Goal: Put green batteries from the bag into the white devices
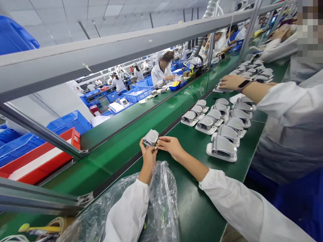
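Over the edge of the belt, my left hand [148,158] grips a wrist blood pressure monitor [151,137] with a curled grey cuff and a white body. My right hand [171,147] is pinched closed at the monitor's lower right side. A tiny yellow-green piece [158,142] shows at those fingertips, too small to name. Below my hands, a clear plastic bag [164,198] lies on the green table [194,188], partly under my left sleeve, with small green bits inside. To the right, several like monitors [223,148] stand in rows on the table.
A green conveyor belt [113,151] runs along the left. A co-worker's hand [230,82] touches monitors farther up the table. Metal frame bars [126,43] cross above and at left. A red tray [50,158] and blue bins [70,122] stand left; a tape roll [60,223] lies lower left.
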Motion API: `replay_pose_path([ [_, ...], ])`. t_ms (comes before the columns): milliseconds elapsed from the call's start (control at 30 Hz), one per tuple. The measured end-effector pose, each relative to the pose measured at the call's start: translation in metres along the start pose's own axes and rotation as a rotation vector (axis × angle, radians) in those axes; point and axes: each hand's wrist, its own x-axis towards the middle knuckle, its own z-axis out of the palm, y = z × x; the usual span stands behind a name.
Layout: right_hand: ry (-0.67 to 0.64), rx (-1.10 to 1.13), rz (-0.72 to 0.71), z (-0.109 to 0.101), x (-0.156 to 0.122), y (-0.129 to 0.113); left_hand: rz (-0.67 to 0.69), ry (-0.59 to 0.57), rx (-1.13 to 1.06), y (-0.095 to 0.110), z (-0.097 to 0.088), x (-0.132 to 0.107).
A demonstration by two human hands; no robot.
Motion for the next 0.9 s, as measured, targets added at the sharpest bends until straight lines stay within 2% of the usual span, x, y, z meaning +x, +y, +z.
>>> replay_pose_path([
  [133,-0.009,-0.038,-0.014,0.002,0.000,0.001,-0.016,-0.080,0.009,-0.002,0.000,-0.002],
  [333,-0.056,-0.108,-0.038,0.004,-0.002,-0.001,-0.029,-0.044,0.017,-0.002,0.000,-0.001],
  [533,-0.109,-0.447,-0.138,-0.001,-0.006,-0.005,-0.032,-0.006,0.009,-0.002,0.002,-0.002],
  [667,-0.175,-0.595,-0.243,0.000,-0.007,-0.004,-0.031,-0.001,0.005,-0.001,0.003,-0.002],
  [800,-0.080,-0.755,-0.381,0.004,-0.009,-0.002,-0.055,0.013,-0.013,0.001,0.003,-0.003],
  [900,-0.009,-0.832,-0.403,0.005,-0.010,-0.001,-0.053,-0.010,-0.025,0.002,0.003,-0.004],
])
